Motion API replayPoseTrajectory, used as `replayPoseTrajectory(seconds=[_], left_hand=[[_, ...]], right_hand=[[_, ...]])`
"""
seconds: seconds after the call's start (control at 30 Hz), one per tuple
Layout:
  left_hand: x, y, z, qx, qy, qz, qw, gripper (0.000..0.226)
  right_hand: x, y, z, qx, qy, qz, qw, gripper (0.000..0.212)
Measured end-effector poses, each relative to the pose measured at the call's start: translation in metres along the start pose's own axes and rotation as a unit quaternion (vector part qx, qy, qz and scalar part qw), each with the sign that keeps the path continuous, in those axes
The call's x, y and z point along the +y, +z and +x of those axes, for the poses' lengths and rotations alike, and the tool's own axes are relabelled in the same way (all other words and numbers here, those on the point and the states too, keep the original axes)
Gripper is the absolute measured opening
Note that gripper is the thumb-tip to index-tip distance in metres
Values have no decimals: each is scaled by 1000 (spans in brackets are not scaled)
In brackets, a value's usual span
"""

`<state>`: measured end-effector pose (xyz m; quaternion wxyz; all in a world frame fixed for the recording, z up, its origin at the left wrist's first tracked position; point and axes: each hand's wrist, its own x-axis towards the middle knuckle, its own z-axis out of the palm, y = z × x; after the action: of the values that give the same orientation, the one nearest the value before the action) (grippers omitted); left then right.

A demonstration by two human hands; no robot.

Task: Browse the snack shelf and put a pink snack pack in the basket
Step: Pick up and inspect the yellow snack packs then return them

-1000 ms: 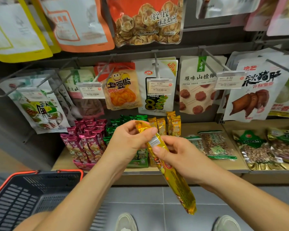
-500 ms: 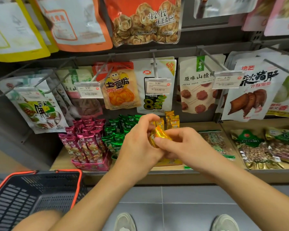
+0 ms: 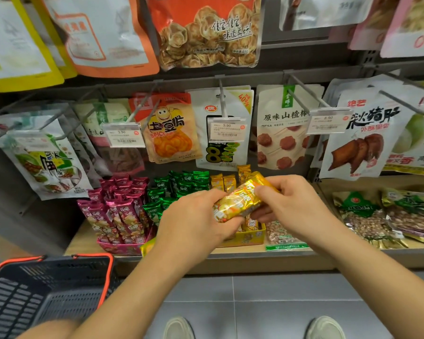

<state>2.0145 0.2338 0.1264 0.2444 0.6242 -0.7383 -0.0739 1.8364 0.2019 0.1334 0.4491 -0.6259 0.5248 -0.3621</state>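
Hands have drawn apart since a moment ago, baring more of the yellow pack (image 3: pixel 240 201); fingers of the left hand (image 3: pixel 194 223) curl round its lower end, those of the right hand (image 3: pixel 294 206) pinch the upper; pink packs (image 3: pixel 118 211) stand on the shelf (image 3: pixel 255 254), left of both; basket (image 3: pixel 59 277) lower left.

place: shop | cues: snack packets (image 3: pixel 171 128) on pegs, price tags (image 3: pixel 123 138), stocked shelf (image 3: pixel 230 255), shopping basket (image 3: pixel 47 263)

The left hand (image 3: pixel 194 223) and right hand (image 3: pixel 294 209) are bare, and so are the left forearm (image 3: pixel 137 285) and right forearm (image 3: pixel 367 265). At the bottom edge show a left shoe (image 3: pixel 179 327) and right shoe (image 3: pixel 324 326), pale and round-toed, perhaps off-white fabric.
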Motion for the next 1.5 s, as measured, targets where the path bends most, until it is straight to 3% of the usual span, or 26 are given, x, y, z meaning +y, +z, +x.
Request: replayPoseTrajectory(seconds=[0.17, 0.3, 0.37, 0.47, 0.53, 0.6, 0.7, 0.8, 0.97, 1.2, 1.37, 1.5], left_hand=[[-16, -9, -2, -58, -28, 48, 997, 42], [-32, -20, -4, -73, -55, 15, 996, 38], [-35, -21, -5, -78, -40, 23, 996, 36], [-40, -23, -7, -89, -14, 71, 993, 33], [-42, -24, -7, -88, -9, 76, 993, 33], [-38, -21, -7, -86, 0, 45, 995, 34], [-32, -15, -7, -100, 20, -7, 995, 39], [-35, -15, -7, -103, 30, -77, 991, 44], [-34, -17, -8, -51, 6, -178, 983, 46], [-26, -23, -8, -30, -2, -259, 965, 50], [-24, -24, -7, -33, -5, -286, 958, 51], [-24, -25, -8, -47, -31, -344, 937, 51]], right_hand=[[6, -15, 9, 48, 26, 1, 998, 25], [9, -31, 13, 83, 63, 19, 994, 25], [15, -33, 15, 69, 61, -54, 994, 20], [20, -40, 14, 43, -38, -260, 964, 44], [14, -38, 6, -32, -117, -281, 952, 55], [12, -21, -1, -127, -168, -346, 914, 70], [18, 0, -2, -146, -212, -435, 863, 61], [15, -7, 2, -111, -204, -406, 884, 40], [20, -17, 5, -117, -126, -375, 911, 42], [26, -16, 6, -177, -82, -385, 902, 42], [18, -1, -3, -252, -106, -198, 941, 45], [18, 4, -3, -227, -123, -159, 953, 43]])
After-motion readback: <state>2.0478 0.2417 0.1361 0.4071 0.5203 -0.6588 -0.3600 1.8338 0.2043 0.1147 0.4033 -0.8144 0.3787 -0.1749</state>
